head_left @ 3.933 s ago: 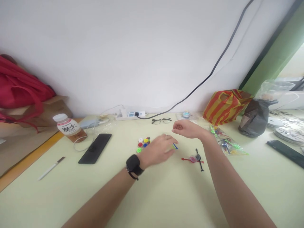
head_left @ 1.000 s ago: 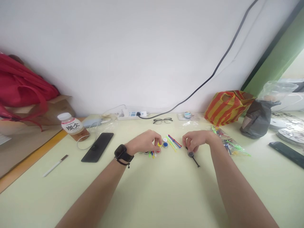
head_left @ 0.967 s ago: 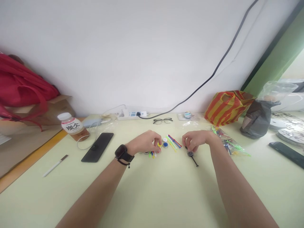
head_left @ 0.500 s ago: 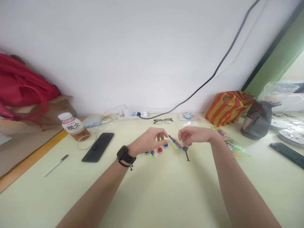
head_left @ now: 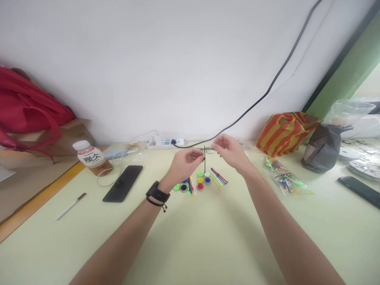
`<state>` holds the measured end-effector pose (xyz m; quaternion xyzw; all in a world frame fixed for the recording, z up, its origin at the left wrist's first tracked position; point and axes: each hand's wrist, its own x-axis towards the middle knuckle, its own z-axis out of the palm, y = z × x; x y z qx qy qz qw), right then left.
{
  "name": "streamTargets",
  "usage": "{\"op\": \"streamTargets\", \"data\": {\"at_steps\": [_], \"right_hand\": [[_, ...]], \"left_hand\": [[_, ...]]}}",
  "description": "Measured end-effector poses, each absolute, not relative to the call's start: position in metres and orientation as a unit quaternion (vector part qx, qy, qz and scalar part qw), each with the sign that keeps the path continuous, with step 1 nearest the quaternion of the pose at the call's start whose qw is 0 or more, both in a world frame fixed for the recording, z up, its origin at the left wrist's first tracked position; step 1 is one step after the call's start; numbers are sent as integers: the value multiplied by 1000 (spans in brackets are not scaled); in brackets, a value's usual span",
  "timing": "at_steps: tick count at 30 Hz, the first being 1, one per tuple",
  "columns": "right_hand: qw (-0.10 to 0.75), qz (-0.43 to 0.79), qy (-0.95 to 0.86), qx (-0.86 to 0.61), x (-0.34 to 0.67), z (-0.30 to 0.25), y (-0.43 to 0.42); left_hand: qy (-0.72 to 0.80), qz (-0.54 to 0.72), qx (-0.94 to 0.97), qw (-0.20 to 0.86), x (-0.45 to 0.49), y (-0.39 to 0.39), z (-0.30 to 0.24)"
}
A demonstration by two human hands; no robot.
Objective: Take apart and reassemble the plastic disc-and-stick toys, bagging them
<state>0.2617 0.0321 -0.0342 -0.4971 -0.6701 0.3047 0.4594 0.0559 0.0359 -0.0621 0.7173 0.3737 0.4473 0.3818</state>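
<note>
In the head view my left hand (head_left: 187,161) pinches a thin black stick (head_left: 204,164) between thumb and forefinger, and the stick stands upright. My right hand (head_left: 230,150) is raised just to the right of the stick, its fingers curled together. Whatever may be in those fingers is hidden. Below the hands lie small round discs, among them a red disc (head_left: 200,186), a yellow disc (head_left: 200,179) and a black disc (head_left: 183,188). Coloured plastic sticks (head_left: 218,177) lie to the right of them, and another bunch of sticks (head_left: 191,188) lies between the discs.
Eyeglasses (head_left: 210,150) and a power strip (head_left: 164,143) are near the wall. A black phone (head_left: 122,184), a bottle (head_left: 92,157) and a pen-like stick (head_left: 70,206) lie left. Plastic packets (head_left: 289,180), a striped bag (head_left: 285,134) and a dark bag (head_left: 322,150) stand right.
My right hand has moved up and left from the right-hand sticks, where a dark disc with a black stick was at its fingers. My left hand has lifted, and now pinches a black stick.
</note>
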Motion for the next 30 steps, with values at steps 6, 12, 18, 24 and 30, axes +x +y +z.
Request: {"op": "streamTargets", "data": {"at_steps": [6, 12, 18, 24, 30], "right_hand": [[375, 486, -683, -397, 260, -36, 29], [382, 518, -663, -382, 257, -40, 30], [319, 423, -719, -451, 259, -42, 30], [173, 244, -723, -623, 283, -70, 51], [87, 242, -708, -658, 299, -101, 63]], "left_hand": [[353, 463, 691, 428, 55, 34, -54], [323, 449, 712, 432, 56, 32, -56], [308, 414, 754, 406, 60, 25, -57], [332, 290, 827, 349, 68, 15, -72], [323, 173, 895, 255, 71, 15, -90]]}}
